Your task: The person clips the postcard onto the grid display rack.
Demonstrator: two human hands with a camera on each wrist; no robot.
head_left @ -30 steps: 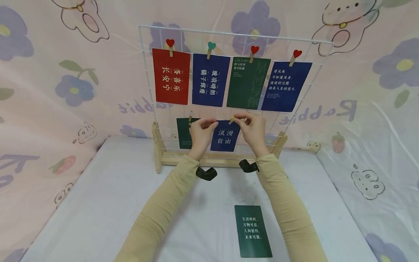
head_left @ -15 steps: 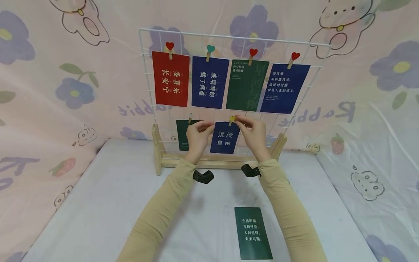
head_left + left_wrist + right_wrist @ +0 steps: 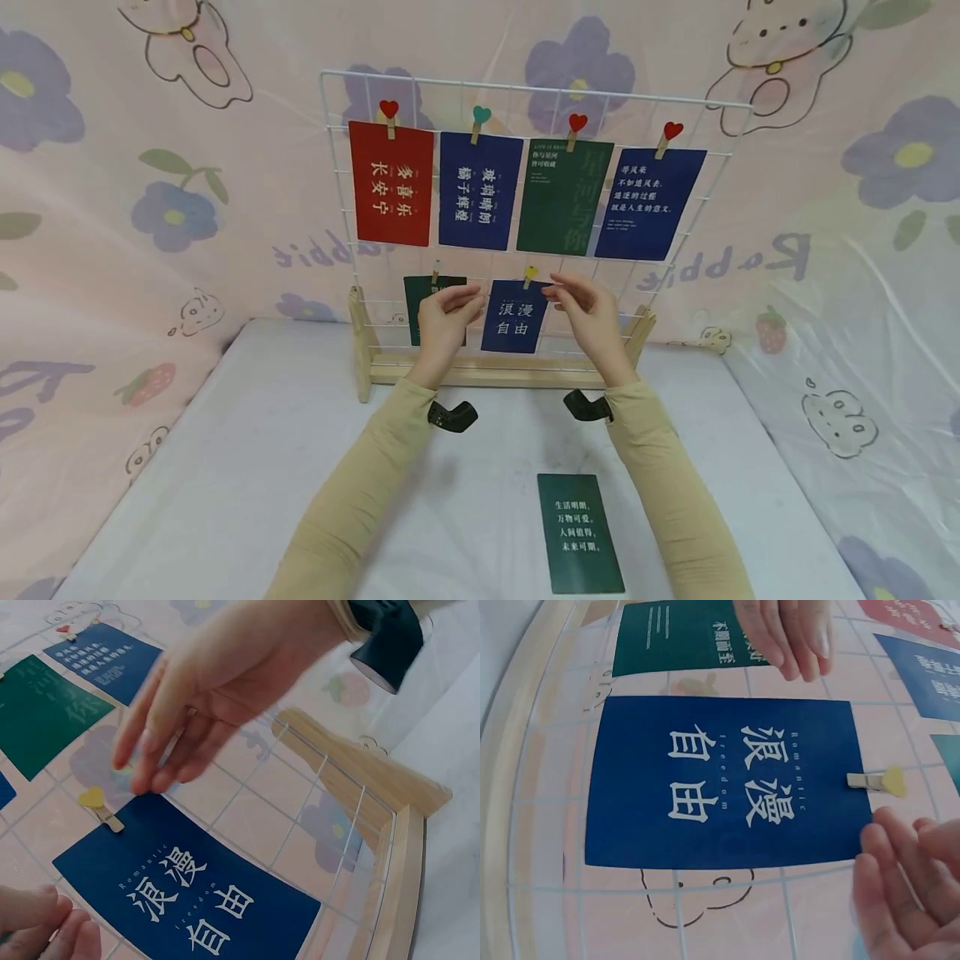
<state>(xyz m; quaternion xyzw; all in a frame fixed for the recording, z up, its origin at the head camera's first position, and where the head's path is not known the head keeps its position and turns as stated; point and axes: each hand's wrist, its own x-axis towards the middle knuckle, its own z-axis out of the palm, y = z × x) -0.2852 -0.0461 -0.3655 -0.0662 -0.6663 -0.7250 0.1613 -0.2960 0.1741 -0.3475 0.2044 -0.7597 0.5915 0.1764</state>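
A small blue card (image 3: pixel 516 318) with white Chinese characters hangs on the lower part of a white wire grid (image 3: pixel 540 92). A wooden clothespin with a yellow heart (image 3: pixel 877 782) clips its top edge to a grid wire. My left hand (image 3: pixel 450 329) is just left of the card, fingers loosely bent and holding nothing, overlapping a green card (image 3: pixel 675 637) behind it. My right hand (image 3: pixel 592 317) hovers at the card's upper right corner. Its fingers (image 3: pixel 154 750) are relaxed, the tips close to that corner, with nothing pinched between them.
Above, red (image 3: pixel 392 183), blue (image 3: pixel 481 192), green (image 3: pixel 564 198) and another blue card (image 3: pixel 651 204) hang from heart clothespins. A wooden stand (image 3: pixel 487 373) holds up the grid. On the white tabletop (image 3: pixel 300 500), a green card (image 3: pixel 580 533) lies in front, near my right forearm.
My right hand has let go of the yellow-heart clothespin and drawn back to the right. My left hand has moved left, off the blue card, which stays hanging.
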